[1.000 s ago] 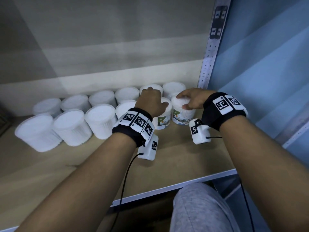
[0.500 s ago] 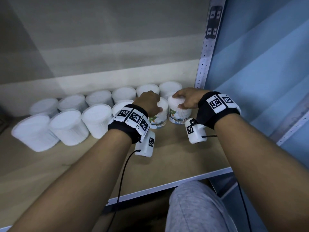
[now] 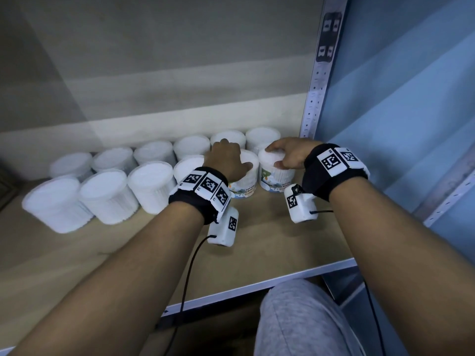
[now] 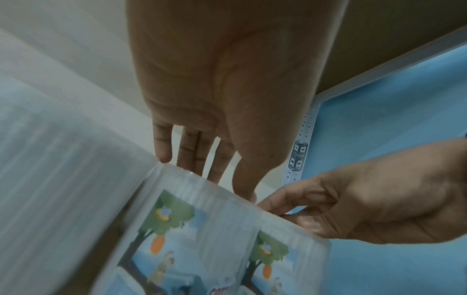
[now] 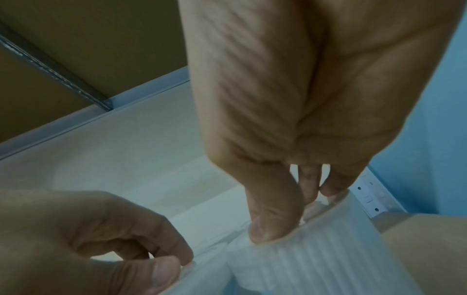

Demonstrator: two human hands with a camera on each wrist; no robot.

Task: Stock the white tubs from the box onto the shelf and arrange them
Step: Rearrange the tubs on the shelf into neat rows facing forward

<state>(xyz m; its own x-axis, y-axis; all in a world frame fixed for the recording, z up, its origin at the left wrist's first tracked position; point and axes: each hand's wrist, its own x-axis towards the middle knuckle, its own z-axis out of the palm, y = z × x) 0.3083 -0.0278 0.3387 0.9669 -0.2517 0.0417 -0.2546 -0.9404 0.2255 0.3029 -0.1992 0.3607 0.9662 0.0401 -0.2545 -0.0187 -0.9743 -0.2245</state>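
12 tubs (image 3: 151, 187) on shelf (image 3: 257, 235), 2 hands (image 3: 227, 160) gripping

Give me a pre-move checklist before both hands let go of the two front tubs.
1. Left hand grips left labelled tub from above: ok.
2. Right hand grips right labelled tub by its top rim: ok.
3. Both tubs upright, labels facing front: ok.
4. Bases flat on shelf: cannot tell.
5. In line with front row: ok, roughly.
6. Gap to upright post: cannot tell.
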